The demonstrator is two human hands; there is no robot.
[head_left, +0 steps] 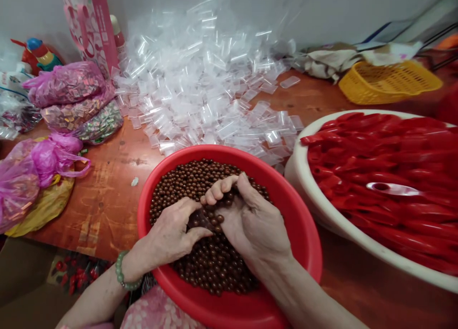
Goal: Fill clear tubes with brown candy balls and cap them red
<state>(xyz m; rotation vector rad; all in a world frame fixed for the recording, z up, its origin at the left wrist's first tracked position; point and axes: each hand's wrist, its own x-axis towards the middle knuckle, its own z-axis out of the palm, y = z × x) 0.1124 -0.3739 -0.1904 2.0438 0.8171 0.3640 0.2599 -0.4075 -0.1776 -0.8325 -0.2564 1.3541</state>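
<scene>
Over a red basin (311, 243) full of shiny brown balls (218, 264), my two hands meet. My left hand (171, 231), with a green bead bracelet (122, 271) on its wrist, pinches a small see-through plastic piece (199, 220) that looks dark against the balls. Cupped with its fingers curled, my right hand (255, 219) holds several brown balls in its palm, right beside the plastic piece. Some balls lie at the mouth of that piece; its exact shape is partly hidden by my fingers.
Behind the basin lies a large heap of clear plastic sleeves (211, 95). On the right stand a white tub (298, 176) of red plastic parts (393, 166) and a yellow basket (375, 88). Pink bags (67, 88) and a pink paper bag (89, 30) are on the left.
</scene>
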